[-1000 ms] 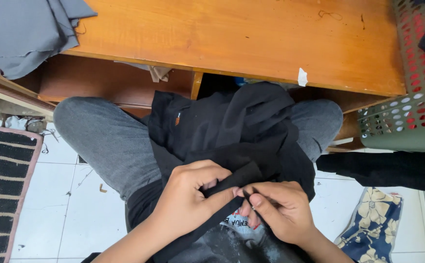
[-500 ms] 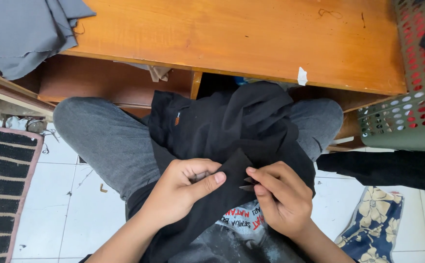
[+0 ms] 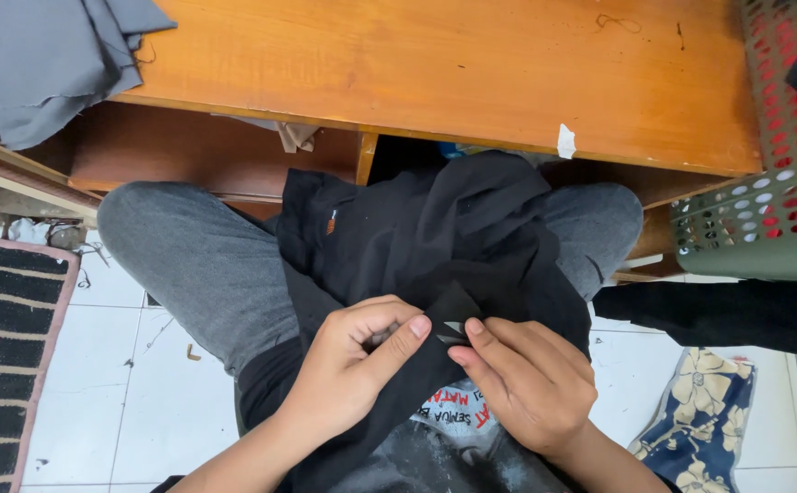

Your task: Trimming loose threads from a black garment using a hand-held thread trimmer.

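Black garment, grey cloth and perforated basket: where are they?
Black garment (image 3: 435,228), head view, bunched middle on the lap.
Grey cloth (image 3: 42,55), head view, its middle folds.
Perforated basket (image 3: 764,228), head view, green side wall.

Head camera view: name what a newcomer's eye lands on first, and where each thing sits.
First, the two hands low in the middle: the left hand and right hand pinch a fold of black garment between their fingertips, the cloth heaped over a lap in grey trousers. Next, the orange wooden table across the top, with grey cloth at its left corner and a perforated basket at the right edge.
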